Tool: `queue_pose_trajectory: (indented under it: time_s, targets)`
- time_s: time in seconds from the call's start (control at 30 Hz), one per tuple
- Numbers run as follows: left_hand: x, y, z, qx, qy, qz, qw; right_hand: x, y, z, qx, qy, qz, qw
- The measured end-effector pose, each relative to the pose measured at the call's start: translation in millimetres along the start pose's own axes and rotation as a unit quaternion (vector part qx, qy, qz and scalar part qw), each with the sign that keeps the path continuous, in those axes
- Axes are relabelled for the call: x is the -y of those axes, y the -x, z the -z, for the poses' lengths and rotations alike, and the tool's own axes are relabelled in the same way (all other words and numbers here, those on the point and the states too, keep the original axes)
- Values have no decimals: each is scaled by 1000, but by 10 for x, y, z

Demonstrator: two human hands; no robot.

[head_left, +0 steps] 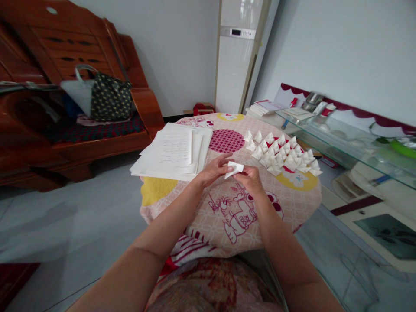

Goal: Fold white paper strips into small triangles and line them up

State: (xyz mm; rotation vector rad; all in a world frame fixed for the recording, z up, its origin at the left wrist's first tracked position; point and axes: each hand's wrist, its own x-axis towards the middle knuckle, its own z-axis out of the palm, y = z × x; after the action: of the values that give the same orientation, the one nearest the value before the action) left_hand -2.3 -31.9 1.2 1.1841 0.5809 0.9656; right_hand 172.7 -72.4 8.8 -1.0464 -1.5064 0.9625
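Note:
A small folded piece of white paper (235, 167) is held between both hands, above the middle of the patterned tablecloth (208, 212). My left hand (215, 170) pinches its left end with the thumb, while some of the other fingers stretch out. On its right side, my right hand (250, 177) grips the paper from below with bent fingers. To the right on the cloth stand several small folded white paper pieces (273, 151) with pointed tips, close together. A stack of white sheets (169, 151) lies on the left part of the table, the top one with lines of print.
A glass-topped cabinet (357, 151) borders the table on the right, with papers and containers on it. Left of the table stands a wooden sofa (107, 149) with a dark patterned bag (110, 97). A tall white air conditioner (238, 65) is at the back.

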Motion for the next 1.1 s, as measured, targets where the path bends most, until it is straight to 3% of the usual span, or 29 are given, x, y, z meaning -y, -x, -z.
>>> queue_pose_trajectory:
  time_s: [0.33, 0.53, 0.77, 1.1]
  targets:
    - [18, -39, 17, 6, 9, -45, 999, -34, -13, 19, 0, 83, 54, 995]
    - [8, -30, 10, -23, -2, -55, 998, -40, -27, 15, -7, 56, 33, 998]
    - [-50, 7, 6, -20, -19, -89, 996, -37, 1, 43, 23, -17, -2, 1000]
    - [-134, 46, 93, -6, -120, -65, 991, -65, 9, 104, 21, 32, -9, 999]
